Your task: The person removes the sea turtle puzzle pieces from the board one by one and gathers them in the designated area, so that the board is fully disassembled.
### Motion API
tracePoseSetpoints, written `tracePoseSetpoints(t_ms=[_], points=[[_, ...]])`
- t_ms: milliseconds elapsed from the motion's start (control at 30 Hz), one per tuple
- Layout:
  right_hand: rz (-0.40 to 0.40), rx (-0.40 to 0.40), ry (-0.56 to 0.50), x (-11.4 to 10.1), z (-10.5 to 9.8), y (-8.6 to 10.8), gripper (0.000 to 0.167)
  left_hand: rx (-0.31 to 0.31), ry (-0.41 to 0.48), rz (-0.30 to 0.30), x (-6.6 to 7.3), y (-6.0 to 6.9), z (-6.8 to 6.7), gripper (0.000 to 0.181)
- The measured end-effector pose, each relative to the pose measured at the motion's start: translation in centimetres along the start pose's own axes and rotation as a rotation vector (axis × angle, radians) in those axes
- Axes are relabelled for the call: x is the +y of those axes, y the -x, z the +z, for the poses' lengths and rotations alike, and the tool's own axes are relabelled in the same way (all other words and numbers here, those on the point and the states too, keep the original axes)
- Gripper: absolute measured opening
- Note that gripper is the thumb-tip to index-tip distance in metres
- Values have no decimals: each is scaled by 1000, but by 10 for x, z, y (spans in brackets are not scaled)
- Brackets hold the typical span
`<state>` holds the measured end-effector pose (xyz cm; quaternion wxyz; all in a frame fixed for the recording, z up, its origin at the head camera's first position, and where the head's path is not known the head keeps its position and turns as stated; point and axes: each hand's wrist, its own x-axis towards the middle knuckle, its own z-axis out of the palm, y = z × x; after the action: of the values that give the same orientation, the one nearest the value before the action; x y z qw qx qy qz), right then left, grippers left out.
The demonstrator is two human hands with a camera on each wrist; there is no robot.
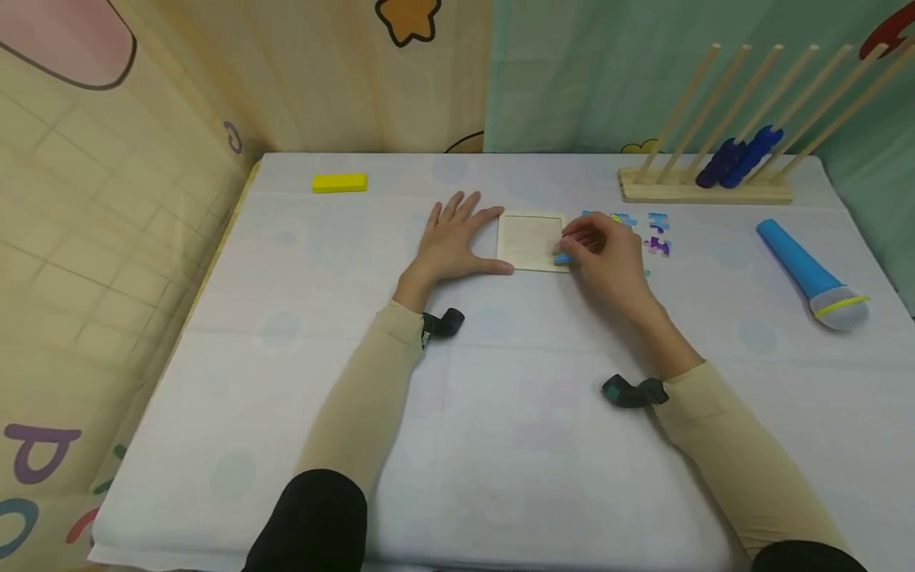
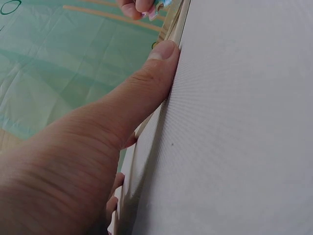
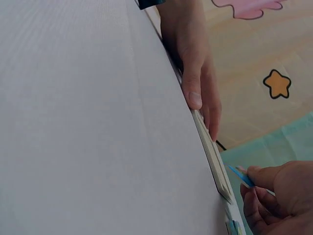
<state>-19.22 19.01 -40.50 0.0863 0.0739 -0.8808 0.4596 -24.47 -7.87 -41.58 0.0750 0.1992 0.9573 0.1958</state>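
Observation:
A shallow wooden puzzle tray with a raised rim lies flat on the white table. My left hand is spread at its left side, the thumb and a fingertip touching its edge; in the left wrist view the thumb lies along that edge. Over the tray's right side my right hand pinches a small, partly blue puzzle piece. The right wrist view shows this piece held above the tray. Several loose puzzle pieces lie right of the tray, some partly hidden by the right hand.
A yellow block lies at the back left of the table. At the back right stands a wooden base with several upright rods and dark blue pieces. A blue toy microphone lies at the right.

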Motion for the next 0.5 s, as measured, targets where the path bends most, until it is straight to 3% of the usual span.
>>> tracePoseSetpoints(t_ms=[167, 500], points=[[57, 20, -25, 6, -24, 5, 23, 2, -1, -2, -1, 1, 0, 107], [173, 97, 83, 42, -85, 24, 35, 3, 3, -3, 0, 0, 0, 107]])
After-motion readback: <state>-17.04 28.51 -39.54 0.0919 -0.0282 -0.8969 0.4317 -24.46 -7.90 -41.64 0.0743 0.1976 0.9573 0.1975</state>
